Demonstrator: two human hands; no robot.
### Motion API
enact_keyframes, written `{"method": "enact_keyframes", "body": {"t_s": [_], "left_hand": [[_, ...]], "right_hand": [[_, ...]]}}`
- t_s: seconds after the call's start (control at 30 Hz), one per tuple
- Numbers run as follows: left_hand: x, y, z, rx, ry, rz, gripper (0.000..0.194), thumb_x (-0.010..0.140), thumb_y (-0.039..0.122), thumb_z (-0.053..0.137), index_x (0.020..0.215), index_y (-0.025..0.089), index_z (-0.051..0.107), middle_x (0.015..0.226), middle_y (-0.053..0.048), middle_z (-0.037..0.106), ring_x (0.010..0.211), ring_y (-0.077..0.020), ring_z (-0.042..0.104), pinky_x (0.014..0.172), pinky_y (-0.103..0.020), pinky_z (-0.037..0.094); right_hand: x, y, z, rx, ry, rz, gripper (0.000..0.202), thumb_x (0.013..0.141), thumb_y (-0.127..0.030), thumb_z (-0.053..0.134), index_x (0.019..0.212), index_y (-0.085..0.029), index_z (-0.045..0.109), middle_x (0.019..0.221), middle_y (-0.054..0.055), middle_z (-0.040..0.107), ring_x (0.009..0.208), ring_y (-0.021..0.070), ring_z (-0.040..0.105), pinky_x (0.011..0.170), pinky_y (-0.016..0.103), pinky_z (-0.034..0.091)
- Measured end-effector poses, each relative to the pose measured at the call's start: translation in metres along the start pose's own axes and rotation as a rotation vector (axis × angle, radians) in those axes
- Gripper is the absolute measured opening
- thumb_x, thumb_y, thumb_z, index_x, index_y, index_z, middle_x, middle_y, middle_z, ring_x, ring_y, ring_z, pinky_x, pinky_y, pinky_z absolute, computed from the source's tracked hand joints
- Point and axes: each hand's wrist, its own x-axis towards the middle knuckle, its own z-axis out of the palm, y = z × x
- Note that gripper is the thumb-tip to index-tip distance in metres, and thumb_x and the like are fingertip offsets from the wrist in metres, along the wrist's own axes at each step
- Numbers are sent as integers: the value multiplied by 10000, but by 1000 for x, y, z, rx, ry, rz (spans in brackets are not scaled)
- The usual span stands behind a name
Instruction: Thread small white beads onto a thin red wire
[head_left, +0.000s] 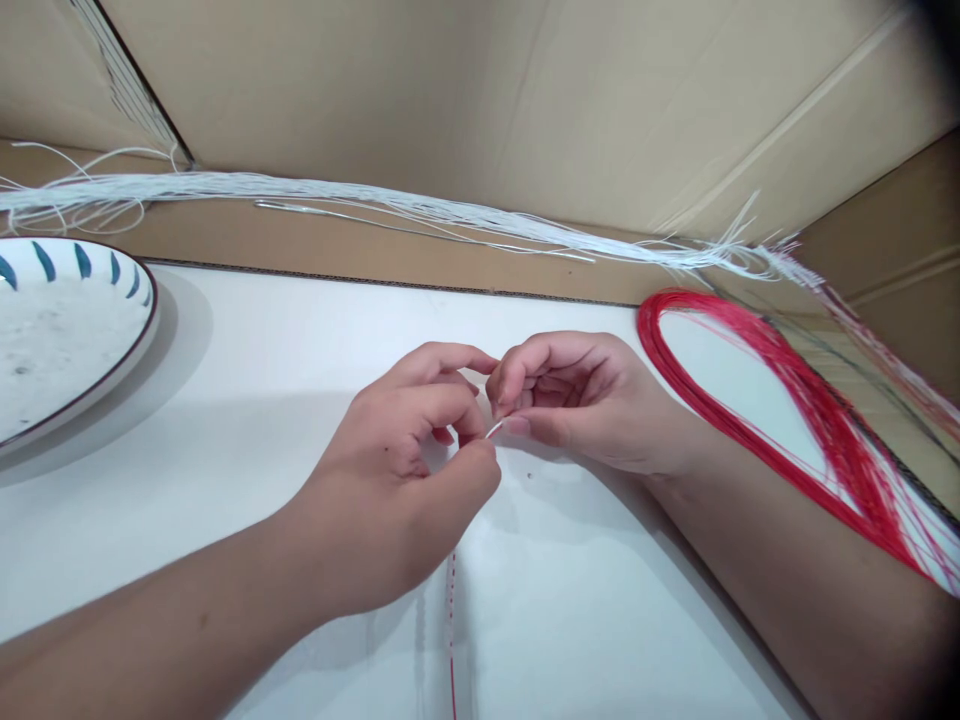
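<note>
Between both hands, near the middle of the view, is a thin white and red cord (494, 430). My left hand (420, 460) pinches it between thumb and index finger. From the right, my right hand (577, 400) grips the same cord with thumb and fingertip, its other fingers curled. The fingertips of the two hands nearly meet. Below my left hand, a red and white strand (452, 610) hangs down toward the bottom edge, its lower part plain red.
A plate (67, 330) with blue-green marks is at the left on the white table (300, 310). White strands (337, 195) lie along the cardboard at the back. A bundle of red strands (750, 425) loops at the right, beside my right forearm.
</note>
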Motion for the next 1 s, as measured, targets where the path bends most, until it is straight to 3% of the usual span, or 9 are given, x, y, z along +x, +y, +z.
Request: {"method": "enact_keyframes", "body": {"t_s": [0.13, 0.37, 0.6, 0.83, 1.0], "left_hand": [[-1, 1, 0, -41, 0, 0, 266, 878, 279, 614, 619, 222, 627, 1256, -23, 659, 1295, -287, 604, 790, -308, 598], [-1, 4, 1, -78, 29, -11, 338, 917, 319, 587, 595, 218, 600, 1180, -33, 663, 1300, -279, 596, 825, -307, 589], [0, -2, -2, -23, -5, 62, 276, 888, 271, 588, 620, 221, 626, 1173, -20, 651, 1192, -241, 644, 696, -244, 568], [1, -1, -2, -33, -11, 55, 276, 879, 245, 593, 603, 226, 605, 1153, -4, 653, 1284, -237, 608, 638, -190, 536], [1, -1, -2, -19, -1, 61, 297, 893, 251, 607, 598, 231, 618, 1141, 10, 665, 1231, -212, 637, 628, -174, 530]], "right_hand": [[1, 3, -1, 57, 10, -13, 188, 720, -130, 893, 795, -164, 723, 714, 2, 689, 620, 96, 607, 534, 199, 495], [3, 8, -1, 144, -21, -70, 186, 722, -72, 889, 820, -159, 757, 754, 5, 731, 689, 91, 670, 647, 199, 567], [3, 10, 1, 212, -42, -75, 158, 754, -47, 858, 838, -156, 780, 759, 11, 759, 716, 101, 716, 694, 209, 597], [4, 12, 1, 234, -35, -92, 126, 783, -60, 847, 842, -152, 784, 766, 17, 772, 717, 107, 737, 698, 207, 616], [4, 11, 3, 230, -38, -103, 136, 792, -37, 818, 848, -158, 788, 767, 13, 775, 723, 102, 741, 706, 201, 618]]}}
